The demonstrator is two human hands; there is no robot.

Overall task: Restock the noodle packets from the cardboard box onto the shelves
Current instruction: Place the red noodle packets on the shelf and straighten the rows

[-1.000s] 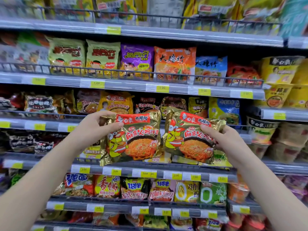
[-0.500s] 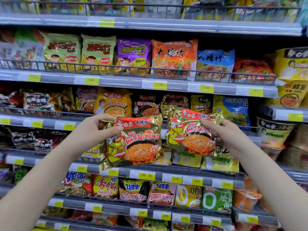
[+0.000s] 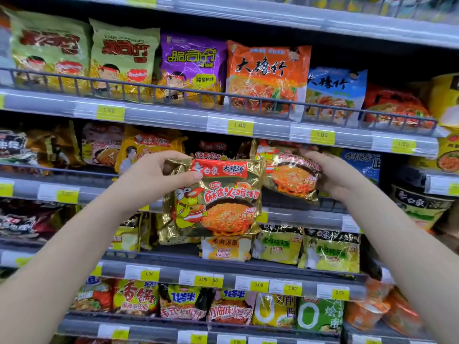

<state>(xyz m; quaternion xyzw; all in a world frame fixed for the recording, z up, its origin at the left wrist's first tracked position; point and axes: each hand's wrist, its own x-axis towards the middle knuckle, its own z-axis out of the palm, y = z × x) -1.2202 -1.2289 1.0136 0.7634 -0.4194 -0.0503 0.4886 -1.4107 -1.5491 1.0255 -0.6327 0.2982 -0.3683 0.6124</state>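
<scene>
Two gold noodle packets with red tops are in my hands. My left hand (image 3: 159,177) pinches the upper left corner of the near gold packet (image 3: 218,202), which hangs in front of the shelves. My right hand (image 3: 332,175) grips the right side of the second gold packet (image 3: 288,170), tilted and pushed into the second shelf row, above that shelf's rail (image 3: 325,204) and just under the price strip above. The cardboard box is out of view.
Shelves packed with noodle packets fill the view. Green, purple and orange packets (image 3: 268,75) stand behind a wire rail (image 3: 173,90) on the upper shelf. Yellow-green packets (image 3: 330,252) sit one shelf below my hands. Cup noodles (image 3: 419,207) stand at the right.
The view has closed in on the shelves. My right hand has carried its packet up and forward into the second shelf row. My left hand's packet has risen slightly.
</scene>
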